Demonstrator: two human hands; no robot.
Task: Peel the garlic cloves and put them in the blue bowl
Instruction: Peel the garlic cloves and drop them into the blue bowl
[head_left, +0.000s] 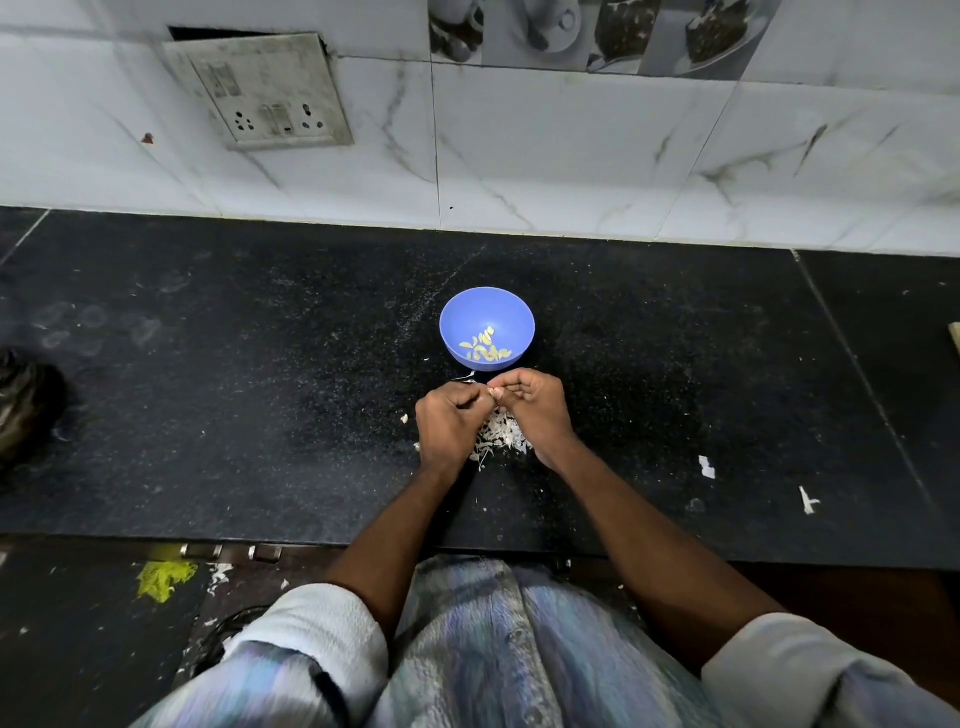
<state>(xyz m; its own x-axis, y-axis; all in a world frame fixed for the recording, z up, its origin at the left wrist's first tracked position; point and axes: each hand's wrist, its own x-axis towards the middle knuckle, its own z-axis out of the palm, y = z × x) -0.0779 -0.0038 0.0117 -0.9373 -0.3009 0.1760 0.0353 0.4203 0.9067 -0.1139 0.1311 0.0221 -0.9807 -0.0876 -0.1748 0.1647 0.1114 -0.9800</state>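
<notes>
- Pile of garlic skins (501, 439): on the black counter (208, 415), under both wrists
- Left hand (449, 423) and right hand (535, 410): fingertips meet, pinching a garlic clove (496, 393)
- Blue bowl (457, 317): just beyond at 12 o'clock, holding peeled cloves (485, 345)
- Tiled wall (571, 156): farthest back

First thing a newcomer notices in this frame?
The blue bowl at mid-counter, with peeled cloves lying in it. Just in front of it, both hands, left and right, meet fingertip to fingertip above a heap of white peels on the black counter.
</notes>
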